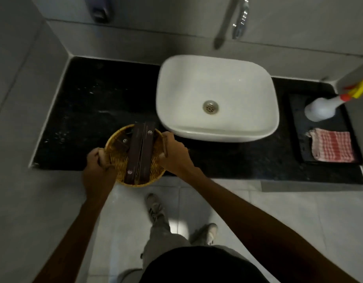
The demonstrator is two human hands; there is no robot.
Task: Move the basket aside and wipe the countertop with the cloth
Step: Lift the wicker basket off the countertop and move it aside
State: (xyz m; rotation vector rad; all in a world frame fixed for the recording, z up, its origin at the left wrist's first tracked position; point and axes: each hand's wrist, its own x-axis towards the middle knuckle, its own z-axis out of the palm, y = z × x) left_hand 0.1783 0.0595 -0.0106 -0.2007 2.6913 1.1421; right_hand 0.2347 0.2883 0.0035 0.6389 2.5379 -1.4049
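A round wicker basket [117, 160] holding dark brown boxes [138, 154] sits over the front edge of the black countertop [84, 111], left of the sink. My left hand [97, 160] grips its left handle and my right hand [174, 153] grips its right handle. A folded red-and-white checked cloth [331, 147] lies on a black tray [299, 127] at the far right of the counter. White specks and smears show on the countertop's left part.
A white basin [217, 97] stands in the middle of the counter. A white spray bottle [321, 108] with a red and yellow nozzle stands on the tray behind the cloth. Grey tiled walls close in on the left and back. My feet are on the tiled floor below.
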